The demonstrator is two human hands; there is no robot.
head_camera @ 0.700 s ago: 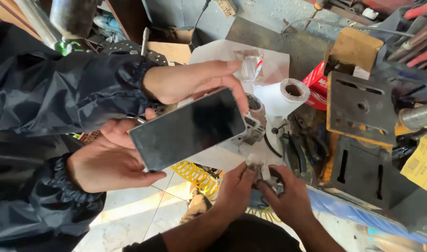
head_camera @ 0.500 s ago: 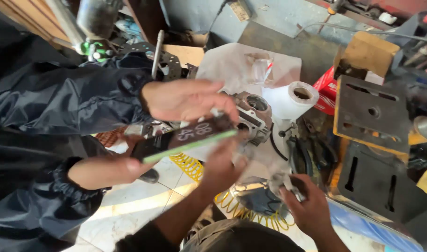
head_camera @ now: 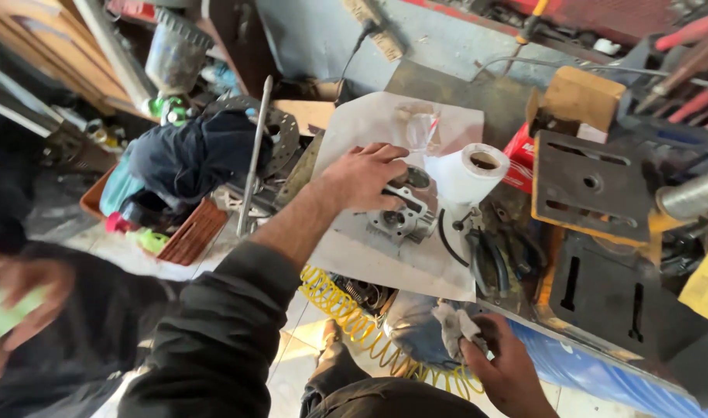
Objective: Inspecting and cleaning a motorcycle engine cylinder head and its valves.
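Left hand (head_camera: 369, 176) clamps over the metal engine part (head_camera: 400, 213) sitting on white paper (head_camera: 385, 267) on the counter (head_camera: 478, 93), beside a tissue roll (head_camera: 470, 172). Right hand (head_camera: 505, 364) is clenched on a grey rag (head_camera: 454, 325). Part looks heavy, rigid, probably oily; best gripped by its solid body.

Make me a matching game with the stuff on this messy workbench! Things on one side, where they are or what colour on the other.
Things:
1. metal engine part
2. grey rag
3. coiled hose
4. paper roll

Descriptions:
A. yellow, hanging below the bench edge
B. white, standing on the bench beside the engine part
C. under the left hand, on the white paper sheet
D. clutched in the right hand

Pairs: 1-C, 2-D, 3-A, 4-B
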